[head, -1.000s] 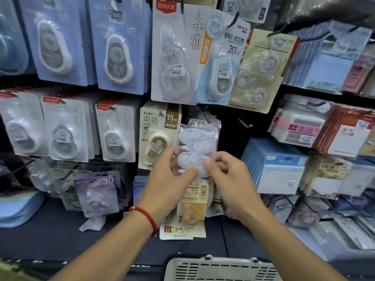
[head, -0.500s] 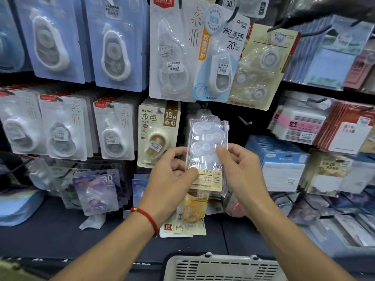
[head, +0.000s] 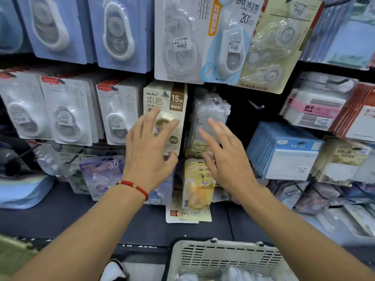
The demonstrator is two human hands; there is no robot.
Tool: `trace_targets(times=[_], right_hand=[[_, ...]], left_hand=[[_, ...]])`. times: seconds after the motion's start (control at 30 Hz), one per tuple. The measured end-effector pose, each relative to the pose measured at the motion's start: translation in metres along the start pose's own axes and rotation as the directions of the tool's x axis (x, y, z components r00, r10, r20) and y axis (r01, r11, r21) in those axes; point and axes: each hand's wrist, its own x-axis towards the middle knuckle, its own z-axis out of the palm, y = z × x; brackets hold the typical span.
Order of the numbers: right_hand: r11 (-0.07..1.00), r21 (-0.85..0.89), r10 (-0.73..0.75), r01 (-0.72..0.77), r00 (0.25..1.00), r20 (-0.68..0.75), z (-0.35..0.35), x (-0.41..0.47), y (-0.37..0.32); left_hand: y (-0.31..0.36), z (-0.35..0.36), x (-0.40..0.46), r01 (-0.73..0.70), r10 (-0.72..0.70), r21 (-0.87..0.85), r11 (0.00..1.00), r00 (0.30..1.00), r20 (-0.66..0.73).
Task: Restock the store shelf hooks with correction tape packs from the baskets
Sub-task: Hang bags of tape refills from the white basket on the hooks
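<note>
From my remote seat I read the labels first: the beige card under my left fingers says "BoBo", "本色" and "15M", and the white cards in the row to its left carry "素雅" with a red tab at the top. Above, a large white blister card shows "雅" and an orange strip reading "双重保护", and the pale blue pack overlapping it reads "舒软 修正带" and "20", with "PET" at the bottom edge. A purple pack low on the left shows "30", and a pink band on the boxed stock at right reads "砂子". The clear correction tape pack hangs on its hook between the beige card and a bare hook; it is a glossy transparent bag with white rounded shapes inside and a small beige label near its lower edge, though motion blur keeps me from reading that label. My left hand is spread wide, fingers straight, in front of the beige card and holding nothing. My right hand is likewise splayed, its fingertips overlapping the lower half of the clear pack; I think they may be just off the plastic. The slotted white basket sits at the bottom edge, with more clear packs visible inside.
</note>
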Motion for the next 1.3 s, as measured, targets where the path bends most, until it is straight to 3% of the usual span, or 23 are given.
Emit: trace_targets(times=[0.07, 0.17, 0.33, 0.53, 0.67, 0.8, 0.9, 0.97, 1.0, 1.07, 1.13, 1.2, 1.3], right_hand=[[0.996, -0.092, 0.023, -0.011, 0.991, 0.13, 0.015, 0.013, 0.002], [0.986, -0.134, 0.123, -0.097, 0.971, 0.206, 0.037, 0.037, 0.01], [0.973, -0.112, 0.228, -0.203, 0.919, 0.323, 0.075, 0.078, 0.031], [0.972, -0.112, 0.236, -0.208, 0.833, 0.5, 0.092, 0.101, 0.054], [0.974, -0.03, 0.214, -0.226, 0.858, 0.467, 0.066, 0.083, 0.05], [0.952, 0.194, 0.158, -0.236, 0.924, 0.348, 0.018, 0.01, 0.039], [0.948, 0.194, 0.146, -0.253, 0.885, 0.442, -0.017, -0.069, 0.036], [0.946, 0.114, 0.157, -0.304, 0.735, 0.66, -0.028, -0.123, 0.037], [0.947, 0.067, 0.146, -0.314, 0.607, 0.781, -0.029, -0.15, 0.037], [0.963, -0.021, 0.104, -0.27, 0.298, 0.949, -0.025, -0.203, 0.039], [0.974, -0.05, 0.067, -0.219, 0.069, 0.995, -0.017, -0.253, 0.041], [0.964, -0.077, 0.07, -0.253, -0.039, 0.997, -0.011, -0.299, 0.04], [0.935, -0.093, 0.088, -0.343, -0.031, 0.996, -0.008, -0.354, 0.024]], left_hand=[[-0.001, 0.003, 0.0, 0.005, -0.006, 0.025, 1.0, 0.998, 0.057], [-0.007, 0.006, -0.001, -0.008, 0.006, 0.025, 1.0, 0.997, 0.079], [-0.013, 0.01, -0.003, -0.038, 0.038, -0.003, 0.999, 0.996, 0.08], [-0.02, 0.014, -0.004, -0.078, 0.08, -0.045, 0.996, 0.995, 0.054], [-0.015, 0.012, -0.011, -0.087, 0.089, -0.036, 0.996, 0.995, 0.048], [0.005, 0.006, -0.026, -0.138, 0.14, 0.056, 0.989, 0.989, -0.038], [0.028, 0.014, -0.056, -0.26, 0.263, -0.077, 0.963, 0.964, 0.046], [0.046, 0.024, -0.086, -0.328, 0.365, -0.175, 0.928, 0.893, 0.263], [0.056, 0.032, -0.102, -0.372, 0.408, -0.168, 0.913, 0.813, 0.415], [0.072, 0.056, -0.138, -0.492, 0.431, -0.12, 0.862, 0.589, 0.684], [0.081, 0.085, -0.174, -0.539, 0.363, -0.11, 0.835, 0.391, 0.846], [0.087, 0.11, -0.211, -0.504, 0.254, -0.11, 0.857, 0.227, 0.94], [0.089, 0.134, -0.26, -0.416, 0.117, -0.073, 0.906, 0.08, 0.99]])
